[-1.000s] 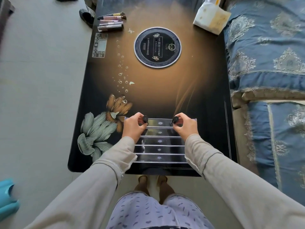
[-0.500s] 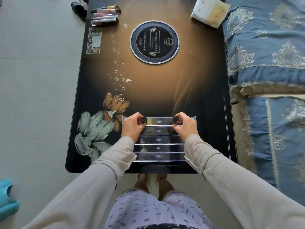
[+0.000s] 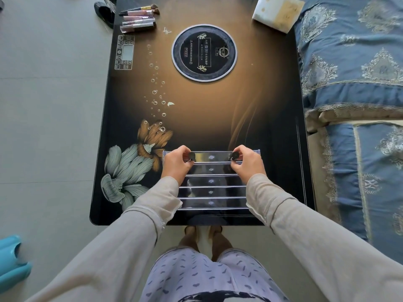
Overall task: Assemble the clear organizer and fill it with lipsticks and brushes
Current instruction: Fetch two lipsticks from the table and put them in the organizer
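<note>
The clear organizer (image 3: 212,186), a stepped transparent rack with several tiers, lies at the near edge of the dark table (image 3: 218,118). My left hand (image 3: 176,163) pinches its far tier on the left, a small black piece at the fingertips. My right hand (image 3: 247,163) grips the same tier on the right, also at a small black piece. Lipsticks and brushes (image 3: 139,19) lie in a small pile at the far left corner of the table, well away from both hands.
A round black induction plate (image 3: 204,52) sits in the table's far middle, with a control panel (image 3: 124,52) to its left. A white tissue pack (image 3: 278,12) lies far right. Blue bedding (image 3: 357,83) borders the right side. Blue slippers (image 3: 11,260) lie on the floor.
Both hands stay on the organizer's far tier. The camera view has shifted slightly, so the table appears a little lower and nearer in the frame.
</note>
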The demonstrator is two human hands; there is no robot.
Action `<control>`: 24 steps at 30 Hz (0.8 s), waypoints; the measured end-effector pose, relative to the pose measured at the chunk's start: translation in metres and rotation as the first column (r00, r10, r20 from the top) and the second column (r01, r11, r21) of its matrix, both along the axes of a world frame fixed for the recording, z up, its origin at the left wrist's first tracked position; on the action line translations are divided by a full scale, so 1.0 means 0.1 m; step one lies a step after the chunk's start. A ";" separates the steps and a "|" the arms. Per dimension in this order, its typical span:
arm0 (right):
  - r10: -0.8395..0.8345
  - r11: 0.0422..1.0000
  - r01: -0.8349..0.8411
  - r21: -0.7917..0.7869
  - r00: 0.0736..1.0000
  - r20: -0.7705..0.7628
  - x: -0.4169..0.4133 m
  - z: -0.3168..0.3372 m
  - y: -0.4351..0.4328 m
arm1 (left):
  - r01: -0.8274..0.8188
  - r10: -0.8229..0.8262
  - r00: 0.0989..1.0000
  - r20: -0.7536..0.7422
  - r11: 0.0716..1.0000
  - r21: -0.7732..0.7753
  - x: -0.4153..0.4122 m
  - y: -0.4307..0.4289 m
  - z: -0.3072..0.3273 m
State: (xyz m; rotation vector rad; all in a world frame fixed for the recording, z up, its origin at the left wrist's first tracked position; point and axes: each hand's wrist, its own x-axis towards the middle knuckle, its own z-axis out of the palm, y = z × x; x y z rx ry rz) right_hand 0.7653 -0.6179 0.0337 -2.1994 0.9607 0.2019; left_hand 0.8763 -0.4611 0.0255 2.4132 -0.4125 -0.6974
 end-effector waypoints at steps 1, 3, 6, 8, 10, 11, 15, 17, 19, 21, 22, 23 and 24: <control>0.003 1.000 -0.003 -0.001 1.000 0.001 0.00 0.00 0.00 | 0.001 -0.001 1.000 0.003 1.000 0.002 0.00 0.00 0.00; 0.007 1.000 -0.007 0.001 1.000 0.003 -0.01 -0.01 0.00 | 0.004 -0.004 1.000 0.012 1.000 0.004 0.00 0.01 0.00; 0.017 1.000 -0.017 -0.005 1.000 0.003 -0.02 -0.02 0.01 | 0.015 -0.015 1.000 0.026 1.000 0.001 0.00 0.01 -0.01; 0.010 1.000 -0.010 0.000 1.000 0.006 -0.03 -0.02 0.00 | 0.017 -0.017 1.000 0.023 1.000 -0.005 0.00 0.02 -0.02; -0.010 1.000 0.009 0.017 1.000 0.011 -0.05 -0.03 0.00 | 0.019 -0.018 1.000 0.018 1.000 -0.012 0.00 0.04 -0.02; -0.018 1.000 0.017 0.022 1.000 0.016 -0.07 -0.03 0.00 | 0.018 -0.018 1.000 0.015 1.000 -0.018 0.00 0.06 -0.01; -0.034 0.999 0.035 -0.008 0.997 0.070 -0.20 -0.03 0.04 | -0.011 0.014 0.998 0.058 0.998 -0.055 -0.08 0.17 0.04; -0.079 0.996 0.083 -0.025 0.988 0.134 -0.32 -0.03 0.09 | -0.049 0.057 0.993 0.103 0.996 -0.079 -0.16 0.29 0.07; -0.133 0.989 0.141 -0.032 0.973 0.190 -0.49 -0.02 0.15 | -0.085 0.095 0.988 0.125 0.993 -0.082 -0.28 0.46 0.08; -0.158 0.984 0.170 -0.044 0.968 0.196 -0.71 -0.04 0.24 | -0.115 0.120 0.987 0.104 0.992 -0.047 -0.43 0.69 0.07; -0.173 0.983 0.182 -0.036 0.969 0.177 -0.83 -0.05 0.29 | -0.131 0.132 0.988 0.080 0.991 -0.012 -0.51 0.82 0.05; -0.192 0.980 0.196 -0.017 0.970 0.148 -0.94 -0.07 0.35 | -0.149 0.148 0.988 0.047 0.988 0.031 -0.59 0.95 0.02; -0.211 0.977 0.212 0.006 0.971 0.109 -1.06 -0.10 0.40 | -0.161 0.162 0.987 -0.004 0.984 0.073 -0.67 1.08 -0.01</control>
